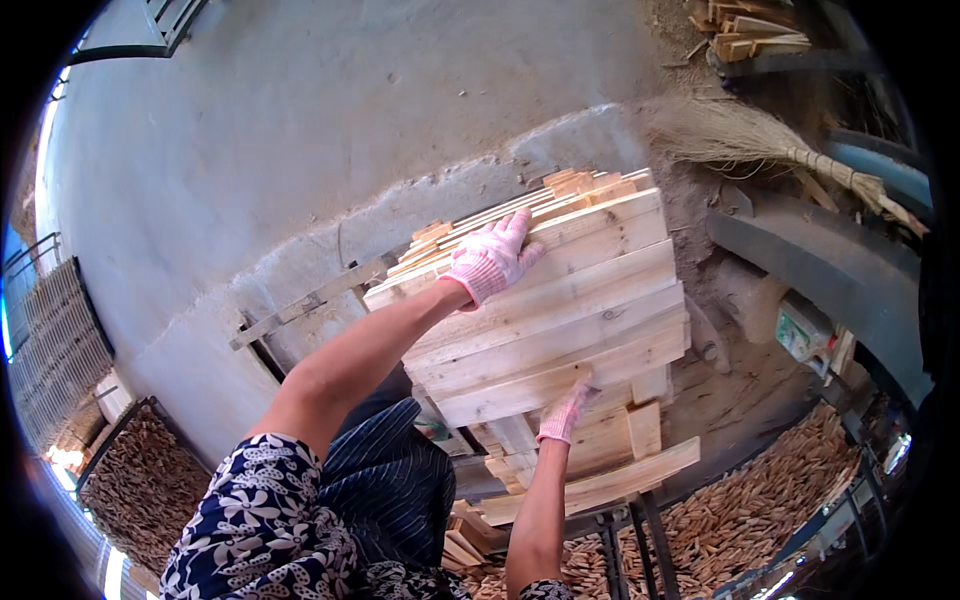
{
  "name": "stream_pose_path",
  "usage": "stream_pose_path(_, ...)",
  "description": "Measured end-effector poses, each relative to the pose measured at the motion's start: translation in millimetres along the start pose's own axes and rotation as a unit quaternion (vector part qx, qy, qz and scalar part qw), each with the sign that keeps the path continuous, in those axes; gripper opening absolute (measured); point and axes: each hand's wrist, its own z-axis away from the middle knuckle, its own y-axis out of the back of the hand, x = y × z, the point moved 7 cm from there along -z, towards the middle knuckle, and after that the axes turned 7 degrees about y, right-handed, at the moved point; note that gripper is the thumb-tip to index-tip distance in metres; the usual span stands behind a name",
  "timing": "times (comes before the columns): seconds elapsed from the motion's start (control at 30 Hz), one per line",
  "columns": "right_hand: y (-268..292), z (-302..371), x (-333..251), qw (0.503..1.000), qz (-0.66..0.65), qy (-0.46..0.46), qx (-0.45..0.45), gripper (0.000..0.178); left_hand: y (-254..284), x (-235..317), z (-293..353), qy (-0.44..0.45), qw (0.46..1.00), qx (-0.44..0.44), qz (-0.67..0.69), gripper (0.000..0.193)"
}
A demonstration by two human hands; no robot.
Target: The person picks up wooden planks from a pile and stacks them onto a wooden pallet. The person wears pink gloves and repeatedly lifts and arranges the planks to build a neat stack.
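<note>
A stack of pale wooden boards (560, 330) lies in front of me, its broad boards side by side on top. My left hand (492, 258), in a pink and white knitted glove, lies on the far part of the top boards. Its fingers are spread, with the tips near the thin board edges (480, 238) at the far side. My right hand (567, 408), gloved alike, touches the near edge of the nearest top board. Its fingers look stretched out along the wood, though they are slightly blurred and partly hard to make out.
A straw broom (760, 140) lies to the right, near a dark curved metal part (810, 260) and a plastic container (803, 330). Many small wood pieces (750, 500) fill the lower right. Left stands a rack of wood pieces (145, 480). Concrete floor (300, 130) stretches beyond.
</note>
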Motion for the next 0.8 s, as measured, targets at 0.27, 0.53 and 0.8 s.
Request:
stream_pose_path(0.27, -12.1, 19.7, -46.7, 0.989, 0.110, 0.094, 0.036, 0.069, 26.2, 2.8, -7.1, -0.037, 0.998, -0.032, 0.035, 0.084)
stream_pose_path(0.53, -15.0, 27.2, -75.6, 0.979, 0.139, 0.082, 0.127, 0.056, 9.5, 43.7, 1.4, -0.066, 0.975, -0.103, -0.187, 0.060)
stream_pose_path(0.8, -5.1, 1.8, -18.1, 0.964, 0.206, 0.164, 0.026, 0.074, 29.0, -3.8, -47.3, -0.164, 0.887, 0.148, -0.406, 0.055)
